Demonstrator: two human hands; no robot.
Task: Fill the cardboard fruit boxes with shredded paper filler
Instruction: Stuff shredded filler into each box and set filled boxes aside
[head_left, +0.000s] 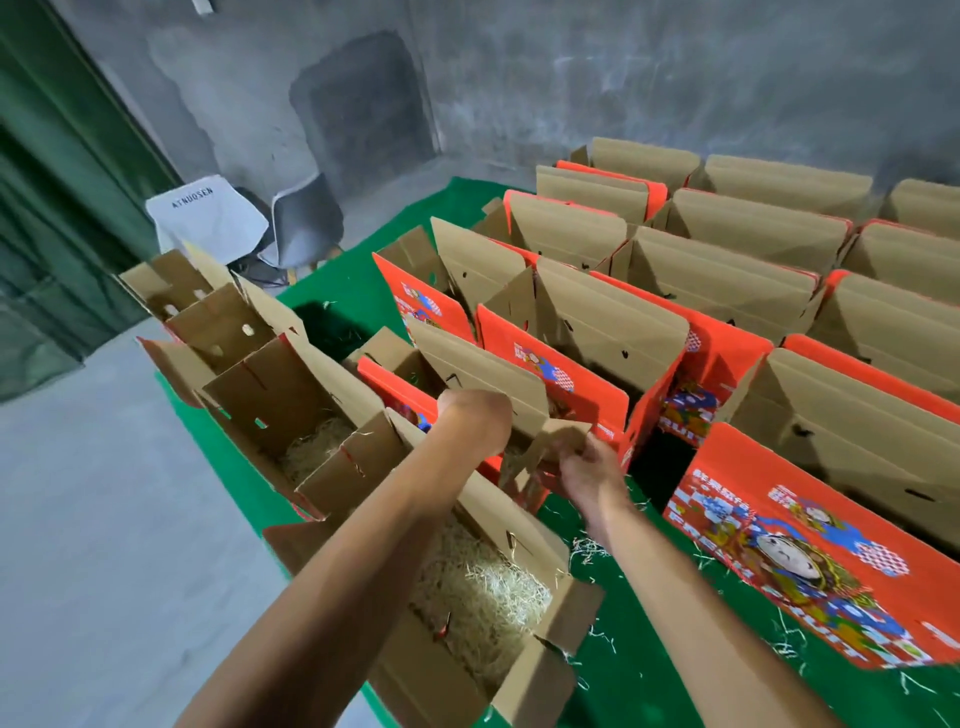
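The right hand (584, 470) pinches a small cardboard flap (545, 447) of an orange fruit box (400, 384). The left hand (470, 410) reaches down into the same box, its fingers hidden behind the forearm, so its grip cannot be told. Shredded paper filler (483, 587) lies in the open brown box (524, 680) nearest the camera, and in the next box (244, 395) beyond. Loose strands (587, 551) lie on the green table (639, 670). Rows of open printed boxes (727, 291) stand to the right.
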